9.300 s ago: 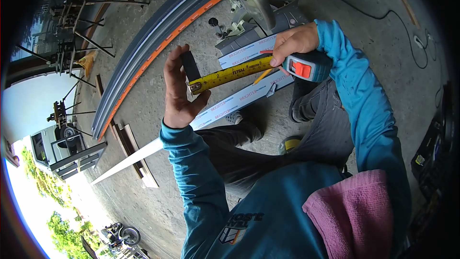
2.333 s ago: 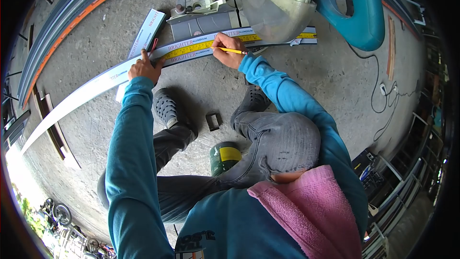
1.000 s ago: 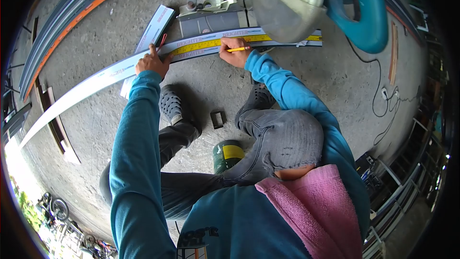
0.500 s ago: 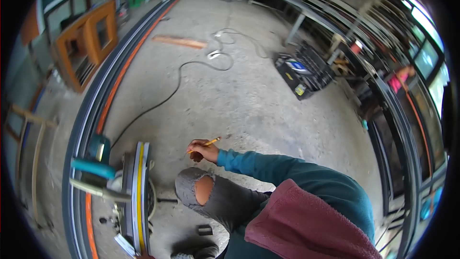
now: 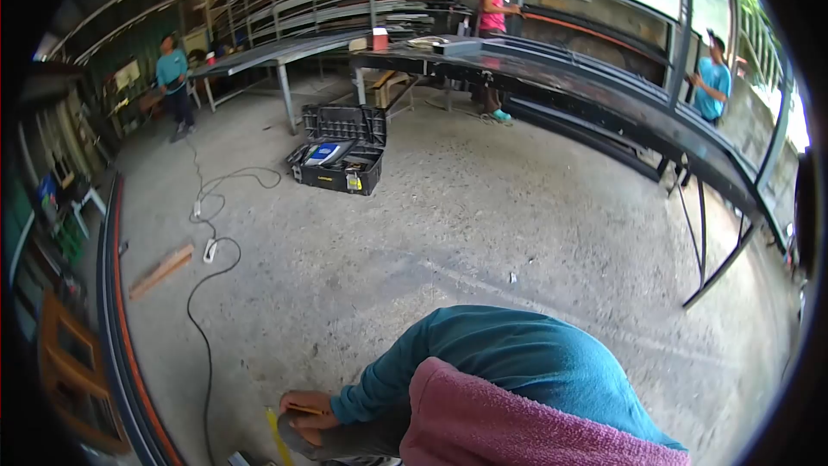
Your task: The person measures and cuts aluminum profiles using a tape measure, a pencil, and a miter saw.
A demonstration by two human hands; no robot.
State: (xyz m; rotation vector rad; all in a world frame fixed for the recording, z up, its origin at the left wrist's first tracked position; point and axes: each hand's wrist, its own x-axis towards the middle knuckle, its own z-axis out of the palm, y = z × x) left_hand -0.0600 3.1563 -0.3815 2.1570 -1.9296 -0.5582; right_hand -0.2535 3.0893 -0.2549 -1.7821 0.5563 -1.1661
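Observation:
My right hand [image 5: 309, 421], at the end of a teal sleeve, is low in the view with its fingers curled round a pencil [image 5: 304, 408]. It is over my bent knee [image 5: 371, 438], in grey trousers. Just left of the fingers runs a narrow yellow strip [image 5: 276, 433], cut off by the bottom edge. A small piece of pale metal [image 5: 237, 459] shows beside it. My left hand is out of view. A maroon towel [image 5: 517, 418] hangs over my shoulder.
A black toolbox [image 5: 341, 168] stands with its lid up on the concrete floor. A cable [image 5: 207, 341] and a wood piece [image 5: 162, 270] lie to the left, near long metal profiles [image 5: 116, 293]. Workbenches [image 5: 552, 78] stand behind. Three people [image 5: 493, 9] are farther off.
My view has swung up and to the right. The saw with the teal handle has left the view. My right hand, still with the pencil, now appears lower, beside the yellow strip.

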